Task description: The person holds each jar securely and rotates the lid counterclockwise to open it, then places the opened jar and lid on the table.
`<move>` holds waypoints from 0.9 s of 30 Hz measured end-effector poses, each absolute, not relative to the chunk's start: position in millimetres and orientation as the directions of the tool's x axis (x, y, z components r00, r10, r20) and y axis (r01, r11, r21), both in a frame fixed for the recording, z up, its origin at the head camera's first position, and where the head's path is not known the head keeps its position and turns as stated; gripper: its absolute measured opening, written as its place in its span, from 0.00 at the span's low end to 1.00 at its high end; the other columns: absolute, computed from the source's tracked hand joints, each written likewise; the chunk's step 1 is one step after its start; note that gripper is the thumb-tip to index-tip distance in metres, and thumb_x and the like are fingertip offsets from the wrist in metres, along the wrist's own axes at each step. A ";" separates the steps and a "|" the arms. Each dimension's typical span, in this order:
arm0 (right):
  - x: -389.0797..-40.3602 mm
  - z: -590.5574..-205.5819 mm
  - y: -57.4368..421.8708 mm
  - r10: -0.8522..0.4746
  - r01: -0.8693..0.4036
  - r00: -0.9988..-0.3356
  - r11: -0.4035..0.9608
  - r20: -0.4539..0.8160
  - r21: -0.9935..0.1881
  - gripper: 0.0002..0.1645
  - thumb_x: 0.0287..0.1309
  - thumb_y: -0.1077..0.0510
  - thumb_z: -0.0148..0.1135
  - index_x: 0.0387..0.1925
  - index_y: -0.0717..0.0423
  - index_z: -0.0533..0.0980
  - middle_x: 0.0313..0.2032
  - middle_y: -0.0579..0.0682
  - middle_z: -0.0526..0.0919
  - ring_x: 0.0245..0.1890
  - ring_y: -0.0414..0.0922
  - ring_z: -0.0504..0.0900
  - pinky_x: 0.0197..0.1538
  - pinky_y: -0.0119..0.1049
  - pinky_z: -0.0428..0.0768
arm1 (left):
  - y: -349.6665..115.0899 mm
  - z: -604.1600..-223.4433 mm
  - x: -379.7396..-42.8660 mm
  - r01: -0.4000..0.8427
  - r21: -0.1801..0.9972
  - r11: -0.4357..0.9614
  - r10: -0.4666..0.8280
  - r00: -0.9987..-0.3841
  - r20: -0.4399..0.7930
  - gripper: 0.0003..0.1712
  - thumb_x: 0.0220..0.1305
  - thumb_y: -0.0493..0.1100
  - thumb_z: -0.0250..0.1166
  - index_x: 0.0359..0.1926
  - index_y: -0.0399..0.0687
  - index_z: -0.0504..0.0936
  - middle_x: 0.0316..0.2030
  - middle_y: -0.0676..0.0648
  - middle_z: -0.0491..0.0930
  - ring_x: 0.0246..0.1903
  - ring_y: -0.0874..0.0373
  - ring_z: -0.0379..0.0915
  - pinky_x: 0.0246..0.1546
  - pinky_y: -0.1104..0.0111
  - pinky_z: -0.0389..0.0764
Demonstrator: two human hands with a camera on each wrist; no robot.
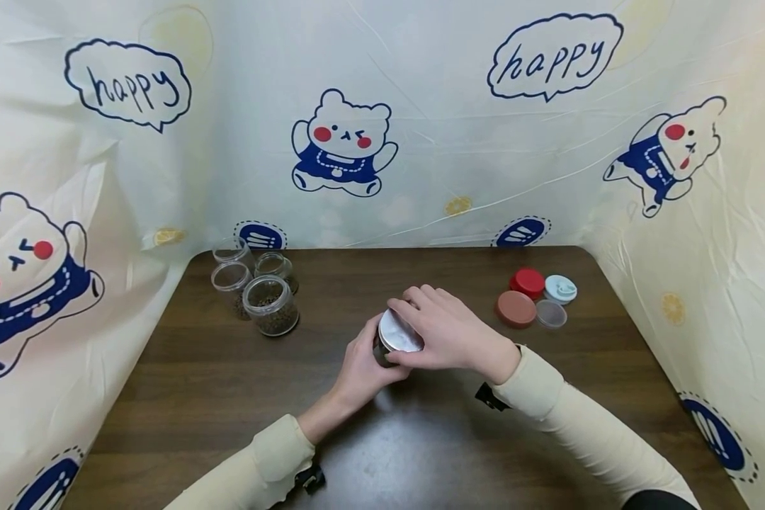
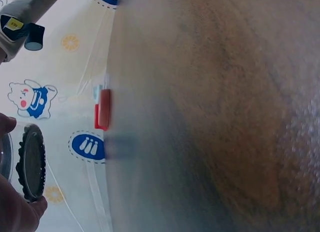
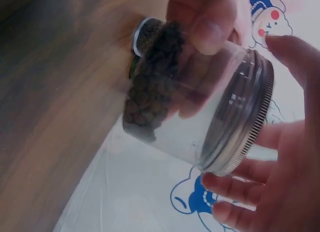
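Note:
Above the middle of the table, my left hand [image 1: 366, 365] grips a clear jar [image 3: 200, 111] round its side. Dark, lumpy pieces [image 3: 152, 86] lie in a layer at the jar's base. A silver lid [image 1: 399, 331] with a ridged edge sits on the jar's mouth. My right hand [image 1: 446, 329] reaches over the lid, thumb on one side and fingers curved along the other. In the right wrist view the jar appears tilted, with the right fingertips [image 3: 225, 184] at the lid's rim. The left wrist view catches only the jar's base [image 2: 34, 162] and parts of the fingers.
At the back left stand several lidless clear jars [image 1: 270, 308], at least one with dark grains. At the back right lie a red lid [image 1: 528, 282], a pinkish-brown lid [image 1: 516, 309], a light blue lid [image 1: 560, 288] and a translucent lid [image 1: 551, 314]. A printed cloth [image 1: 433, 163] hangs round the table.

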State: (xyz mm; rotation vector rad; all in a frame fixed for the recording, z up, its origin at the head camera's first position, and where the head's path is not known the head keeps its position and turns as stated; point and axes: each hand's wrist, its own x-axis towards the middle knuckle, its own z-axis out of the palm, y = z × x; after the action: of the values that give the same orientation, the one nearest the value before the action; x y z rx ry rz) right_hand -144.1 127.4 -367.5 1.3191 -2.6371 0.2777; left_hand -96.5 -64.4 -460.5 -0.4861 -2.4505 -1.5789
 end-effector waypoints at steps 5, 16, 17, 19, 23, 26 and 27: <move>-143.8 -367.9 126.4 -0.759 -0.797 -0.599 0.596 0.256 -0.099 0.42 0.57 0.31 0.69 0.62 0.54 0.78 0.48 0.50 0.81 0.45 0.46 0.78 0.45 0.40 0.82 | -64.7 -459.8 -96.7 0.367 0.844 0.390 0.173 -0.930 0.324 0.49 0.47 0.39 0.81 0.71 0.42 0.69 0.60 0.44 0.79 0.56 0.51 0.78 0.57 0.55 0.80; -143.1 -368.6 125.4 -0.767 -0.803 -0.591 0.589 0.251 -0.090 0.42 0.59 0.32 0.67 0.66 0.53 0.76 0.51 0.50 0.82 0.47 0.47 0.79 0.46 0.41 0.82 | -66.1 -459.7 -95.6 0.353 0.837 0.418 0.178 -0.935 0.306 0.49 0.48 0.41 0.81 0.71 0.42 0.69 0.59 0.43 0.80 0.54 0.50 0.79 0.56 0.54 0.81; -143.2 -368.4 125.3 -0.774 -0.809 -0.582 0.581 0.248 -0.088 0.41 0.60 0.34 0.66 0.67 0.52 0.76 0.51 0.50 0.82 0.47 0.47 0.79 0.47 0.41 0.82 | -66.2 -459.8 -95.6 0.356 0.833 0.423 0.178 -0.934 0.309 0.49 0.48 0.41 0.81 0.71 0.41 0.69 0.59 0.43 0.80 0.55 0.49 0.78 0.56 0.53 0.80; -143.6 -367.8 124.9 -0.787 -0.820 -0.567 0.567 0.245 -0.076 0.41 0.60 0.34 0.65 0.68 0.51 0.74 0.53 0.50 0.81 0.49 0.48 0.78 0.49 0.42 0.81 | -66.4 -460.0 -95.7 0.365 0.829 0.424 0.181 -0.931 0.318 0.49 0.47 0.40 0.80 0.70 0.40 0.69 0.59 0.41 0.80 0.55 0.48 0.78 0.56 0.52 0.80; -144.0 -367.0 124.4 -0.775 -0.811 -0.579 0.580 0.252 -0.080 0.45 0.59 0.29 0.66 0.68 0.52 0.74 0.52 0.51 0.82 0.48 0.48 0.79 0.48 0.43 0.82 | -66.7 -459.7 -95.3 0.362 0.841 0.403 0.186 -0.932 0.311 0.49 0.48 0.40 0.82 0.71 0.41 0.69 0.59 0.42 0.80 0.55 0.49 0.79 0.56 0.53 0.81; -143.8 -367.0 124.2 -0.774 -0.809 -0.584 0.579 0.246 -0.100 0.45 0.59 0.30 0.67 0.67 0.54 0.75 0.51 0.51 0.82 0.46 0.48 0.80 0.47 0.42 0.82 | -67.1 -459.2 -94.7 0.360 0.843 0.400 0.190 -0.932 0.308 0.49 0.48 0.41 0.81 0.71 0.41 0.69 0.59 0.42 0.80 0.54 0.49 0.79 0.55 0.53 0.81; -143.6 -367.1 124.2 -0.780 -0.814 -0.577 0.572 0.242 -0.099 0.43 0.60 0.32 0.67 0.68 0.53 0.75 0.52 0.51 0.82 0.46 0.48 0.79 0.47 0.42 0.82 | -67.4 -459.4 -94.5 0.360 0.841 0.403 0.189 -0.932 0.308 0.49 0.48 0.41 0.81 0.71 0.41 0.69 0.59 0.42 0.80 0.54 0.48 0.79 0.56 0.53 0.80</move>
State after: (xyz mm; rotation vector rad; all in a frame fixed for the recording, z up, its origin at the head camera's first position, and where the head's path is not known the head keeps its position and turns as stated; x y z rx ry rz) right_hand -143.6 124.2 -367.1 1.3459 -2.6300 0.2988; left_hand -94.5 -67.4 -459.4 -0.4916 -2.4903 -1.5559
